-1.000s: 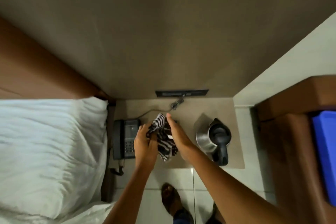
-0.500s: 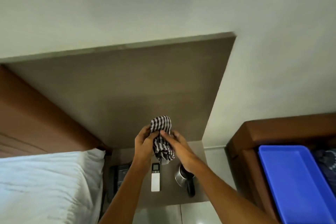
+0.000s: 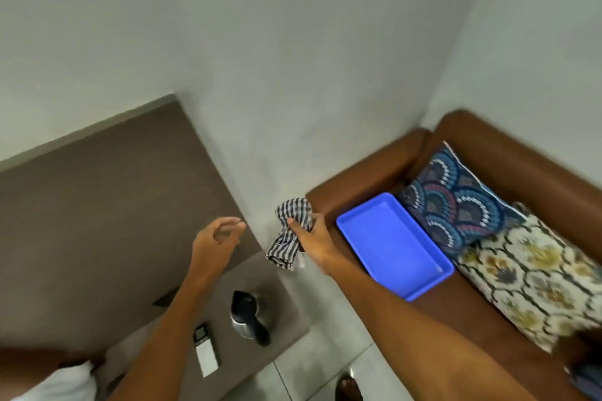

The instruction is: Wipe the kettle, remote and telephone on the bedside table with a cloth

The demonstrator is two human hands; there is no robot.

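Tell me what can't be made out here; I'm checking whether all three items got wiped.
- Telephone: not visible in the head view, likely behind the left forearm or past the bottom edge.
- Remote: buttons blurred, too small.
- Kettle: cleanliness unreadable, blurred.
- Cloth in right hand: the palm hides the grip.

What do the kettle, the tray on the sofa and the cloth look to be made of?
Kettle: likely polished steel body, which shines, with a matt black, probably plastic, lid and handle. Blue tray: likely moulded plastic, one even colour, soft sheen. Cloth: thin woven cotton-like fabric, dark and white stripes, hanging limp from the right hand.
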